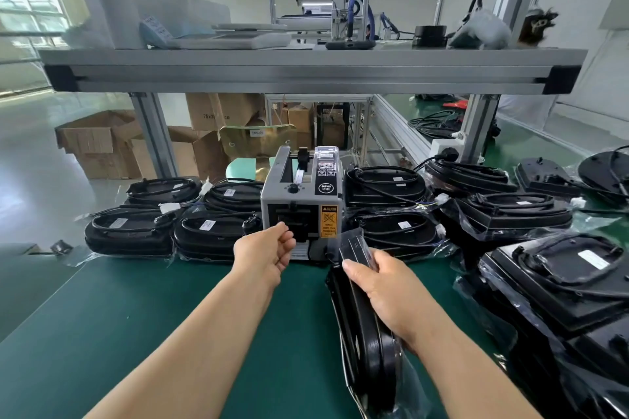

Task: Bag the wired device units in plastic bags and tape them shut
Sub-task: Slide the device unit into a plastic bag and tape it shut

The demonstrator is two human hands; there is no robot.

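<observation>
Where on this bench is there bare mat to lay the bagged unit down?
The green mat is bare in front of the tape dispenser, left of the bagged unit in the right hand. Stacked units crowd the right; bagged units line the far left.

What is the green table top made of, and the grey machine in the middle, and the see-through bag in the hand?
The green table top looks like a matte rubber or vinyl mat: flat, with soft dull reflections. The grey machine seems to be painted metal or hard plastic, smooth with sharp edges; I cannot tell which. The bag held by the right hand looks like thin clear plastic film, crinkled and shiny.
</observation>
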